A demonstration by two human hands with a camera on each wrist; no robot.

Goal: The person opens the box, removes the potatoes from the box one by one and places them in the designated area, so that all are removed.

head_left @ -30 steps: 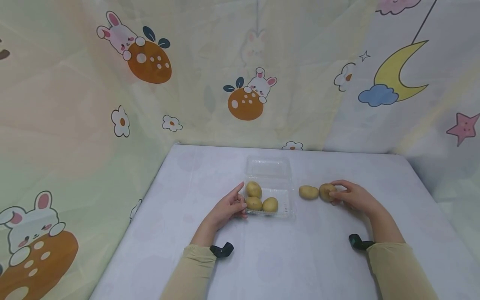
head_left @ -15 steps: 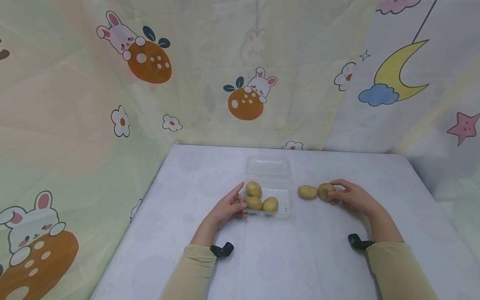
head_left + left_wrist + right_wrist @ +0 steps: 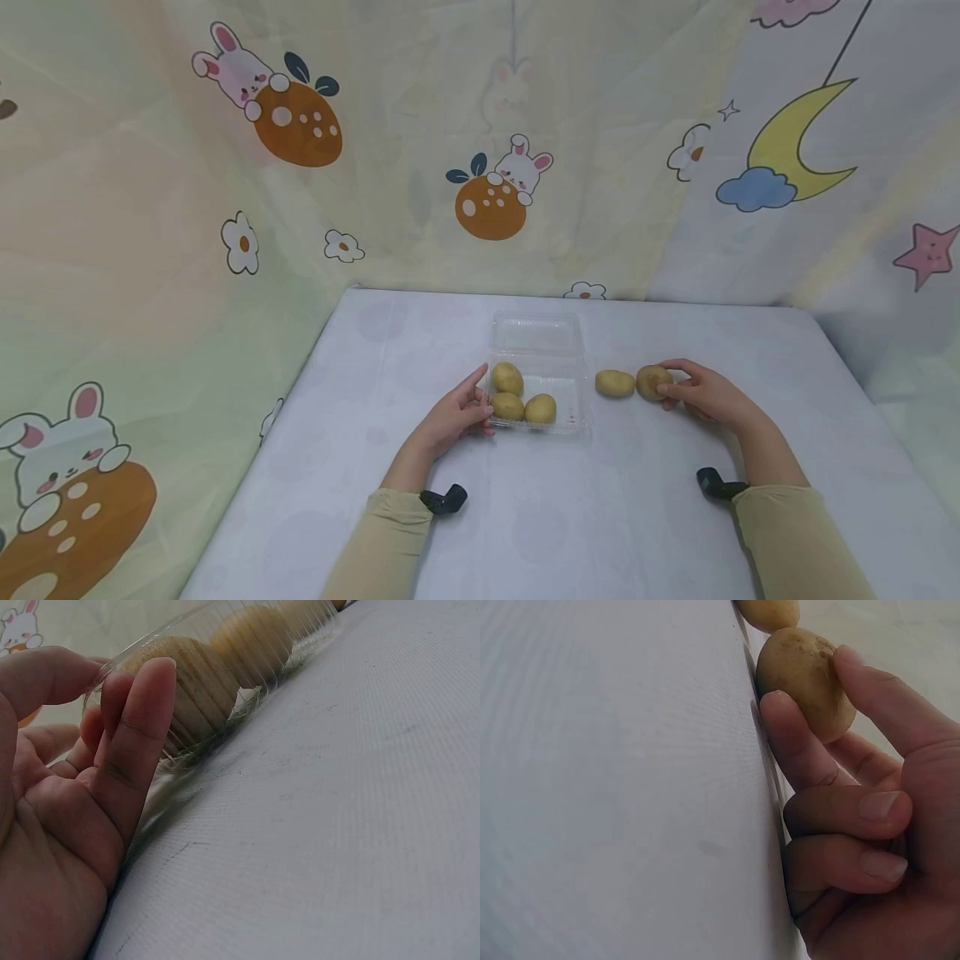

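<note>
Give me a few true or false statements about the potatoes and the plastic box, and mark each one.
The box holds three potatoes. True.
The lid is closed over the box. False: the lid is open.
The right hand holds a potato outside the box. True.
The left hand holds a potato. False: the left hand touches the box.
A loose potato lies between the box and the held potato. True.

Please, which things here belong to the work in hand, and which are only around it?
Work in hand:
open clear container, touched by the left hand
three potatoes inside it
held potato, in the right hand
loose potato beside that

Only around:
white tabletop
printed backdrop
black wrist devices
</note>
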